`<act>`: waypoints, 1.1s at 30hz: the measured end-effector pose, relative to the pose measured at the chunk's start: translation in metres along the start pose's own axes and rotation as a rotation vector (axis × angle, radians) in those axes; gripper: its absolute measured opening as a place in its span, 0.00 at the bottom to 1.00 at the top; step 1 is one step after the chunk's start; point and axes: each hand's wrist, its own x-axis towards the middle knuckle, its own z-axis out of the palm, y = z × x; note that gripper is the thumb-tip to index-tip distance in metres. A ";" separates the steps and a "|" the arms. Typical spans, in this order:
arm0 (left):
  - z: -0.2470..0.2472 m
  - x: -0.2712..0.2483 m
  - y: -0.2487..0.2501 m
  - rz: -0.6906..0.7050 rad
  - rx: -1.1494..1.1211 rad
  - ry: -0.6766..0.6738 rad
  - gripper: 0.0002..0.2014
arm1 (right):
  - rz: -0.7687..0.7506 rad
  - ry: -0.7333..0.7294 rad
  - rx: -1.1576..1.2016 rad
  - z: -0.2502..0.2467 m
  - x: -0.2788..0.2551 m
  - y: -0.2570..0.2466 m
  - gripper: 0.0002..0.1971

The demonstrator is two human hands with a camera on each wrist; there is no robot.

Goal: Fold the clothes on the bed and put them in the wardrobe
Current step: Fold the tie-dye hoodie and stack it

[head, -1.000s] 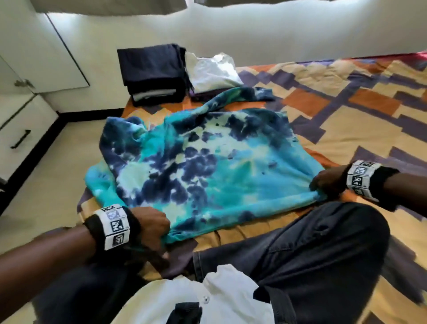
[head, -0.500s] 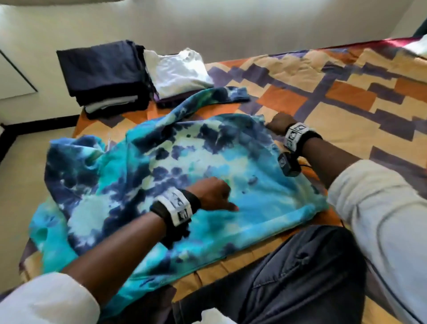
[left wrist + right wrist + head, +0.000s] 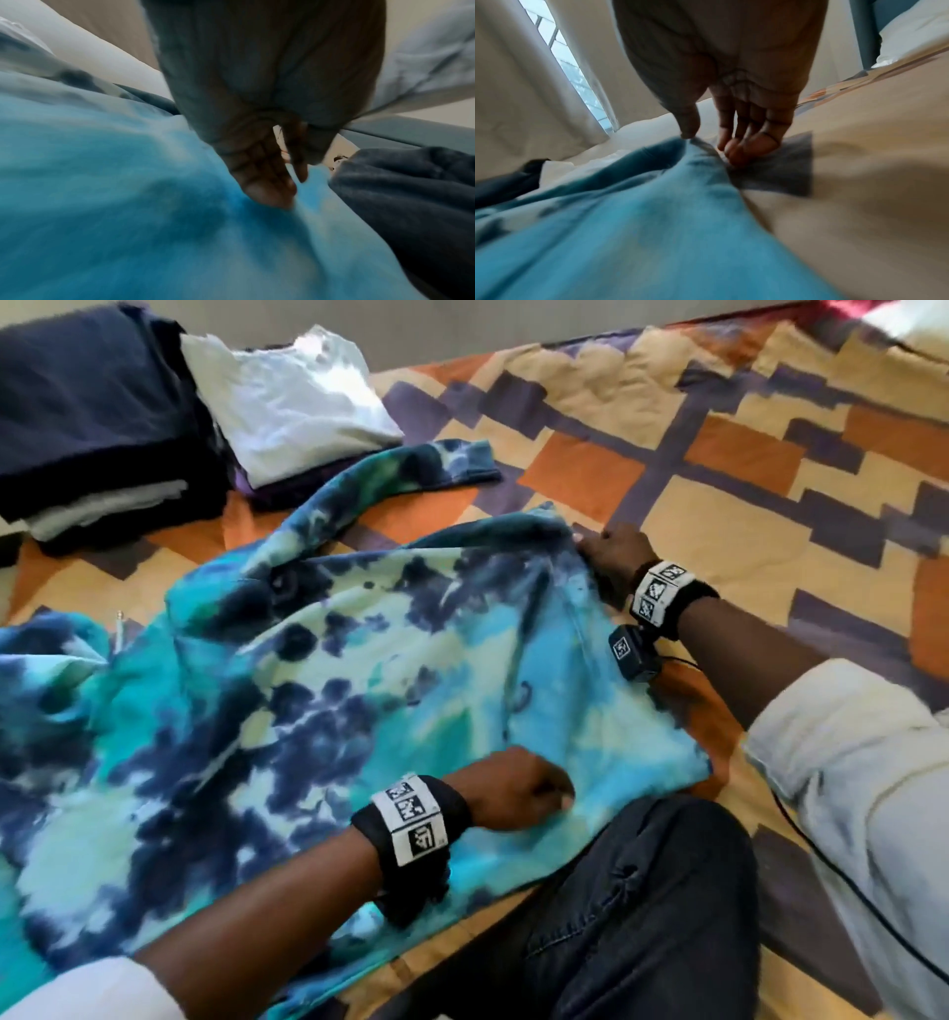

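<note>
Right fingers (image 3: 741,146) are bunched tight with the tips dug down at the far edge of the hoodie (image 3: 334,690), thumb sitting on top of the fold, so the right hand (image 3: 611,552) is basically pinching that edge; my guess is it's there to anchor or drag that side straight so the cloth doesn't slide. Left fingers (image 3: 267,182) are together and laid pretty flat on the blue fabric with the thumb tip just beside them; from the head view the left hand (image 3: 513,793) looks more curled, so I can't tell for sure if it's pinching a bit of cloth or just pressing; pressing down near the closest corner makes sense as a way to flatten wrinkles before folding.

The hoodie is spread out on the bed (image 3: 719,516), one sleeve trailing up toward the piles; the person's knee (image 3: 642,891) sits right at its near edge. Behind it, near the wall, a dark pile (image 3: 92,403) and a white top (image 3: 287,403) are already folded; looks like they're parked there so everything goes to the wardrobe in one trip, which hasn't happened yet.
</note>
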 end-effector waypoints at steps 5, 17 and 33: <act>-0.017 0.024 -0.012 -0.077 0.258 0.159 0.30 | -0.036 -0.452 -0.381 -0.028 -0.088 0.039 0.18; 0.002 -0.052 0.015 -0.053 0.194 -0.073 0.27 | -0.018 -0.520 -0.987 -0.037 -0.155 0.030 0.07; -0.130 -0.291 -0.227 -1.282 0.277 0.520 0.30 | -0.051 -0.063 0.027 0.217 -0.044 -0.324 0.45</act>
